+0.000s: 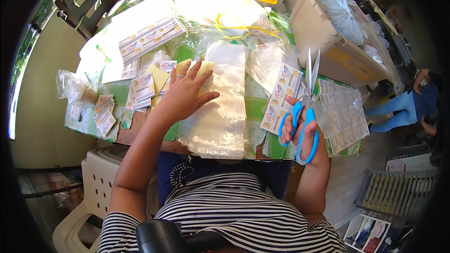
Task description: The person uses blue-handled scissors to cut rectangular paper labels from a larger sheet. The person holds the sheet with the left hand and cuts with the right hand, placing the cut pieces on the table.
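Observation:
In my right hand (pixel 307 136) are scissors with blue handles (pixel 310 151), my fingers through the loops. Their blades point away from me, slightly parted. My left hand (pixel 187 89), a ring on one finger, lies with spread fingers over yellow paper pieces (pixel 201 68) and the edge of a stack of clear plastic bags (pixel 220 112). Beneath and beside the scissors is a strip of printed labels (pixel 282 98). Smaller cut labels (pixel 142 89) lie left of my left hand.
A large printed label sheet (pixel 152 40) lies farther back, near a yellow ribbon (pixel 234 29). A beige box (pixel 323 33) with filled plastic bags stands at the right. Packed label sheets (pixel 344 117) sit near the right edge. A person in blue trousers (pixel 398 107) is beyond.

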{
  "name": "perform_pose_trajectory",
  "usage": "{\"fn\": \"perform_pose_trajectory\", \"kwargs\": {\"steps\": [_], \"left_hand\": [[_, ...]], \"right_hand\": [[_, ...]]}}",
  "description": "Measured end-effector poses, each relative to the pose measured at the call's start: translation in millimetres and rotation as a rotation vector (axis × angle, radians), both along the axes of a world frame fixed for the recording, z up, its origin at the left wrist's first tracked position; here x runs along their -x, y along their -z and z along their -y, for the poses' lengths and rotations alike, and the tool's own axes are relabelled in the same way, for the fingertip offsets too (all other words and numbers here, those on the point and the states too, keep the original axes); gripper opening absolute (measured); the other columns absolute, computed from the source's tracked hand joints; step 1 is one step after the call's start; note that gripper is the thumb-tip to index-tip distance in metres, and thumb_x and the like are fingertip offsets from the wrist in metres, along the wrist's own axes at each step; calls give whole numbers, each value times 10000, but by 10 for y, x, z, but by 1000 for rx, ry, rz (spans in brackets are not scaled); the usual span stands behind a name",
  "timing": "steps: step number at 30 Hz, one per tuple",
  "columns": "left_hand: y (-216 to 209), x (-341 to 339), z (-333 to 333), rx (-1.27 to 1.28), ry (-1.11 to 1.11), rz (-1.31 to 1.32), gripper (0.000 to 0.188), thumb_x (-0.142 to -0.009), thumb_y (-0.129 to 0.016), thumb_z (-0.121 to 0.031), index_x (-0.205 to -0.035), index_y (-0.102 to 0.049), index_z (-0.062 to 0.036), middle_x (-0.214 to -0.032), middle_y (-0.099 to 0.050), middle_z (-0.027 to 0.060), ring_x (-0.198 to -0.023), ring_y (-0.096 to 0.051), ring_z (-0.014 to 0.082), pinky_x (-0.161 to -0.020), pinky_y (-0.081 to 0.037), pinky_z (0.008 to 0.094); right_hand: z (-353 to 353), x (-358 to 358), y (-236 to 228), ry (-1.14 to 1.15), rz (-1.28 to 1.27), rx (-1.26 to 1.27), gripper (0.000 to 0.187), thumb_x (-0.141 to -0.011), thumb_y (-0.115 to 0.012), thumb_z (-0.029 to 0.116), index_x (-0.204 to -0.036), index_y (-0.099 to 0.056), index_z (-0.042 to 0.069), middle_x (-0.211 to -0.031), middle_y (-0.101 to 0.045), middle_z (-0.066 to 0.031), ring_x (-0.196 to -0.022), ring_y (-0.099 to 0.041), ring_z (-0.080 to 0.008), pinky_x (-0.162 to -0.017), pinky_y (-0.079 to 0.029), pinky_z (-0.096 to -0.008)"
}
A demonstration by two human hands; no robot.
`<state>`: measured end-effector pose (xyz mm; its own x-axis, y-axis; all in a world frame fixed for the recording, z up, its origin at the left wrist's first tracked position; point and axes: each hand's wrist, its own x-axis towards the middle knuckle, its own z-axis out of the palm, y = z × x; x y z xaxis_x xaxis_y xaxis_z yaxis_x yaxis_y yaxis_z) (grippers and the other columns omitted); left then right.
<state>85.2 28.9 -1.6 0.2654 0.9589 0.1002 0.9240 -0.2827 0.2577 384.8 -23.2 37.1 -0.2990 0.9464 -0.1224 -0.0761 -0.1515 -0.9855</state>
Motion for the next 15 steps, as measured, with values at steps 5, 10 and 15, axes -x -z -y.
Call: {"fn": "perform_pose_trajectory", "kwargs": {"steps": [5,10,15], "left_hand": [[-171,-482,-145,-18,129,275,533,-894,-590,-336,-1285,-473,5,-1304,-502,222,-1197,-480,377,-1006,-392,426],[-193,-1311,-256,382,345,262,639,-840,-657,-250,-1309,-349,56,-1088,-586,281,-1005,-590,425,-869,-484,433],[35,-1597,-333,345,188,428,702,-799,-706,-203,-1298,-314,95,-1101,-554,349,-990,-602,430,-848,-500,426]], "right_hand": [[-44,-138,121,205,161,-209,725,-903,-515,546,-1390,-369,28,-820,-502,-27,-664,-500,-105,-611,-433,-252],[-86,-260,285,355,540,-149,639,-932,-535,481,-1388,-375,63,-1008,-606,-90,-799,-600,-150,-685,-487,-285],[-79,-247,392,272,530,64,613,-942,-539,453,-1367,-378,41,-1094,-628,-139,-893,-647,-188,-728,-500,-295]]}}
